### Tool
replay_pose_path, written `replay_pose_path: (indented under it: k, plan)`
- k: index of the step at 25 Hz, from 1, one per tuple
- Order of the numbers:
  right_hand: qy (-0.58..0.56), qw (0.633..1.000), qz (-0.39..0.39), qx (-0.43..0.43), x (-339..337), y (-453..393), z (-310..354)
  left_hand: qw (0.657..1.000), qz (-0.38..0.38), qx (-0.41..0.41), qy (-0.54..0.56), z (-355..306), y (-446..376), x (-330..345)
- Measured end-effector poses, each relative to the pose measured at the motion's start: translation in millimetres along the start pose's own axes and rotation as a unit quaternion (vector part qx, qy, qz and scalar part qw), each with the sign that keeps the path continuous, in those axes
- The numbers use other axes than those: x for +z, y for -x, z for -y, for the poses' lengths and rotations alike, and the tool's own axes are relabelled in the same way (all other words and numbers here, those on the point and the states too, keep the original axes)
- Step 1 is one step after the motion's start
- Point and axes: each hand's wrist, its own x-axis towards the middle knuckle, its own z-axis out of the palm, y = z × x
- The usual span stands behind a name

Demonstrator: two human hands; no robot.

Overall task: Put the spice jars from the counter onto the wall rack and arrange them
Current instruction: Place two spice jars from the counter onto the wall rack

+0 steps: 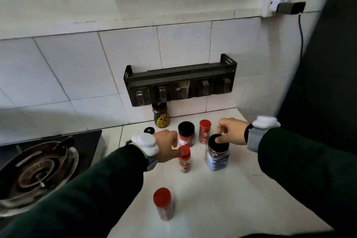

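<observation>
Dim, cool indoor light, soft overall blur, wide-angle bending at edges, dark right edge

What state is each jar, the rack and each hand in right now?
Wall rack: top shelf holds no jars.
Large black-lidded jar: upright, right hand on its lid.
Small red-capped jar: upright, left hand touching its cap.
Nearest red-lidded jar: upright, untouched.
Back jars, green-labelled, black-lidded, red: upright on counter.

Left hand (166, 146) fingers curled downward, right hand (232, 131) fingers pinched
</observation>
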Motion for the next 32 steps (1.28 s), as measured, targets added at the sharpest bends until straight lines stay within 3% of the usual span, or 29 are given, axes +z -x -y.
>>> replay_pose_path:
  k: [3, 7, 10, 19, 25, 29, 32]
  plan:
    - [0.011, 0.999, 0.016, 0.034, 19.8, -10.2, -12.4, 0.999, 0.043, -0.010, 0.015, -2.7, -16.7, 29.4]
    - [0.057, 0.997, 0.060, -0.001, 52.2, -27.8, -22.5, 0.995, 0.094, 0.010, 0.023, -5.5, -34.6, 56.1]
    - [0.070, 0.996, 0.036, -0.032, 68.4, -31.7, -28.7, 0.992, 0.122, 0.015, 0.021, -3.2, -42.1, 65.8]
    - [0.089, 0.994, 0.015, -0.061, 66.0, -25.5, -28.5, 0.996, 0.080, 0.040, 0.027, -0.8, -37.3, 64.7]
    - [0.081, 0.993, 0.049, -0.076, 55.4, -13.4, -23.5, 0.993, 0.101, 0.058, 0.023, -5.8, -24.3, 46.4]
    - [0.069, 0.992, 0.027, -0.104, 6.3, -14.1, -9.9, 0.994, 0.086, 0.074, 0.008, -13.5, -23.6, -1.2]
    - [0.056, 0.990, -0.024, -0.123, -47.5, -15.6, 3.2, 0.995, 0.026, 0.091, 0.017, -16.0, -29.9, -52.7]
